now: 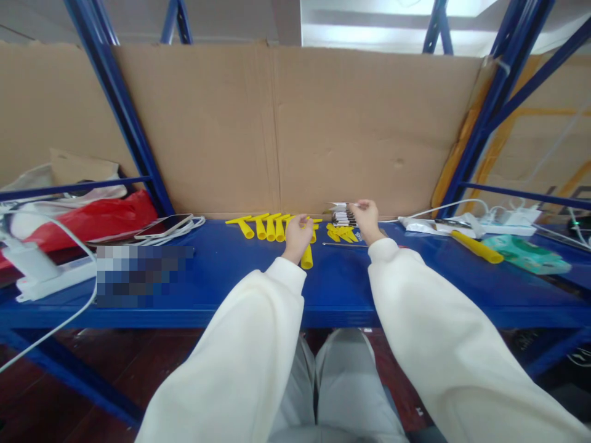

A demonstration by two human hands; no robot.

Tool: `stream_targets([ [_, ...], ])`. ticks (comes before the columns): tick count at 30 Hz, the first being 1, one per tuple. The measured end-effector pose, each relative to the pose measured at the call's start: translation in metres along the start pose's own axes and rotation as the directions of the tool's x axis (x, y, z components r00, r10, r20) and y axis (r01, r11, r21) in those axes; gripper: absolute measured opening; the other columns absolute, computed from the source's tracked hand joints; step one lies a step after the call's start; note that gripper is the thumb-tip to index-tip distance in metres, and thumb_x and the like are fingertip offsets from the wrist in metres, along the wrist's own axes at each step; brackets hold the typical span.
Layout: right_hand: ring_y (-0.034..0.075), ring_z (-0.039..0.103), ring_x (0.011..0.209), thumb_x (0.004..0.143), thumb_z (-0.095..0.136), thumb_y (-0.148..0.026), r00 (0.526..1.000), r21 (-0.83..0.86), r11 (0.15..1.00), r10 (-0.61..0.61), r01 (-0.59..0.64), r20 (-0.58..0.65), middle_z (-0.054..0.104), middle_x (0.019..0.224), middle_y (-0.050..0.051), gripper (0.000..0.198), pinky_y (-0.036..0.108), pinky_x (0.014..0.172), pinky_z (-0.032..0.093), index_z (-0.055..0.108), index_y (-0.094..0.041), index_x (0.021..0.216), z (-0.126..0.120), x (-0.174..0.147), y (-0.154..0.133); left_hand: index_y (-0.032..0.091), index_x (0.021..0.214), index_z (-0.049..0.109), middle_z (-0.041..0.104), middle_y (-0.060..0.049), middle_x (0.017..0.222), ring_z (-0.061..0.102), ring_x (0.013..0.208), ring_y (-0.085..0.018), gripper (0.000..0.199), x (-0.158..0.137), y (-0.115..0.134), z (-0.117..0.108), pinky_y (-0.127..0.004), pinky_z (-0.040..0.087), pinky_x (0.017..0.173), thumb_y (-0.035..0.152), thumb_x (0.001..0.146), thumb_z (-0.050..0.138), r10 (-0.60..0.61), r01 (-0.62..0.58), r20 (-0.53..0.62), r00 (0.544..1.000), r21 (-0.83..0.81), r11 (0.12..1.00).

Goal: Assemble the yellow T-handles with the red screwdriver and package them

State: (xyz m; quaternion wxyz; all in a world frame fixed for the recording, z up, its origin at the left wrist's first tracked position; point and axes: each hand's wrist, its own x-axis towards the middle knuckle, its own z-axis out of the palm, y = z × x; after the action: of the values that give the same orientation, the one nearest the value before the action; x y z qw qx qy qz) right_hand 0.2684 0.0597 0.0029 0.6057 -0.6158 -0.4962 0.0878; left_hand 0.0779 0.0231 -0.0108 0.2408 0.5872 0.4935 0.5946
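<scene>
My left hand (pixel 298 237) is closed, its fingers around the upper part of a yellow T-shaped handle (pixel 307 258), whose hollow end points toward me. Left of it, several matching yellow T-shaped handles (pixel 269 227) lie in a row, and another is partly hidden behind the hand. My right hand (pixel 366 219) pinches the end of a thin, flat strip (pixel 341 205) over a stack of white-and-dark strips (pixel 342 219). Small flat yellow pieces (pixel 341 233) lie in a pile just in front of the stack. A thin metal rod (pixel 344 245) rests nearer to me.
A cardboard panel (pixel 360 129) stands behind the blue table (pixel 221 283). To the right lie a yellow tube (pixel 477 247), a green packet (pixel 535 255) and a white power strip (pixel 512 228). A phone (pixel 164 226), cables and a red bag (pixel 96 218) are at left.
</scene>
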Motion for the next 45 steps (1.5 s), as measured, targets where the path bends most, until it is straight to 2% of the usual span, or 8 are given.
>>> stream_targets([
  [5,0.021,0.063,0.107,0.079,0.067,-0.035,0.993,0.161,0.986,-0.063,0.046,0.102,0.067,0.116,0.012,0.046,0.034,0.093,0.051,0.055,-0.017,0.119,0.0,-0.018,0.001,0.017,0.082,0.073,0.076,-0.007,0.09,0.07,0.095,-0.02,0.016,-0.007,0.009,-0.002,-0.027,0.05,0.088,0.029,0.086,0.064,0.079,-0.061,0.095,0.992,-0.182,0.981],
  [15,0.019,0.066,0.104,0.071,0.074,-0.031,0.979,0.306,0.952,-0.073,0.012,0.19,0.066,0.115,0.009,0.051,0.034,0.092,0.054,0.052,-0.02,0.115,-0.005,-0.034,-0.004,0.018,0.068,0.068,0.073,-0.003,0.076,0.068,0.081,-0.018,0.014,-0.01,0.01,-0.001,-0.026,0.051,0.079,0.028,0.078,0.068,0.134,-0.098,0.186,0.973,-0.193,0.976],
  [20,0.018,0.067,0.099,0.065,0.078,-0.027,0.98,0.378,0.926,-0.072,-0.004,0.186,0.068,0.113,0.006,0.056,0.035,0.09,0.055,0.054,-0.022,0.116,-0.002,-0.037,-0.004,0.019,0.056,0.059,0.067,0.001,0.065,0.066,0.074,-0.015,0.02,-0.004,0.006,-0.002,-0.023,0.05,0.074,0.015,0.074,0.066,0.036,-0.003,0.148,0.988,-0.221,0.975],
  [25,0.018,0.069,0.089,0.068,0.078,-0.032,0.93,0.49,0.87,-0.135,-0.054,0.342,0.073,0.09,0.002,0.027,0.037,0.091,0.055,0.066,-0.021,0.088,-0.002,-0.04,-0.001,0.018,0.061,0.061,0.067,0.0,0.065,0.067,0.074,-0.015,0.017,-0.004,0.008,-0.007,-0.023,0.051,0.071,0.016,0.077,0.065,-0.074,0.1,0.094,0.993,-0.31,0.945],
  [29,0.018,0.07,0.08,0.068,0.081,-0.04,0.928,0.515,0.856,-0.148,-0.054,0.342,0.073,0.079,0.001,0.024,0.039,0.091,0.056,0.067,-0.021,0.074,-0.003,-0.037,0.004,0.018,0.064,0.063,0.07,-0.002,0.07,0.069,0.081,-0.018,0.014,-0.004,0.008,-0.007,-0.026,0.053,0.074,0.016,0.079,0.063,-0.129,0.134,0.036,0.991,-0.331,0.934],
  [35,0.019,0.07,0.079,0.068,0.08,-0.046,0.962,0.503,0.864,-0.111,-0.029,0.248,0.071,0.072,0.0,0.029,0.039,0.091,0.056,0.065,-0.021,0.07,-0.005,-0.033,0.009,0.019,0.066,0.063,0.075,-0.008,0.082,0.071,0.097,-0.024,0.014,0.003,-0.007,-0.009,-0.032,0.054,0.084,0.009,0.074,0.058,-0.234,0.22,-0.07,0.97,-0.166,0.961],
  [40,0.02,0.071,0.083,0.068,0.079,-0.044,0.979,0.514,0.857,-0.072,-0.037,0.191,0.071,0.071,0.001,0.028,0.039,0.089,0.056,0.062,-0.022,0.069,-0.007,-0.032,0.01,0.022,0.052,0.055,0.072,-0.011,0.074,0.07,0.103,-0.035,0.025,0.004,-0.018,-0.014,-0.043,0.052,0.091,0.014,0.064,0.074,-0.209,0.191,0.057,0.976,0.23,0.954],
  [45,0.018,0.07,0.079,0.067,0.081,-0.041,0.968,0.526,0.849,-0.086,-0.053,0.237,0.07,0.07,0.0,0.029,0.036,0.086,0.056,0.061,-0.021,0.067,-0.005,-0.03,0.013,0.022,0.054,0.058,0.071,-0.009,0.069,0.073,0.091,-0.033,0.021,-0.001,-0.016,-0.012,-0.039,0.056,0.079,0.016,0.062,0.076,-0.316,0.285,0.178,0.932,0.18,0.941],
])
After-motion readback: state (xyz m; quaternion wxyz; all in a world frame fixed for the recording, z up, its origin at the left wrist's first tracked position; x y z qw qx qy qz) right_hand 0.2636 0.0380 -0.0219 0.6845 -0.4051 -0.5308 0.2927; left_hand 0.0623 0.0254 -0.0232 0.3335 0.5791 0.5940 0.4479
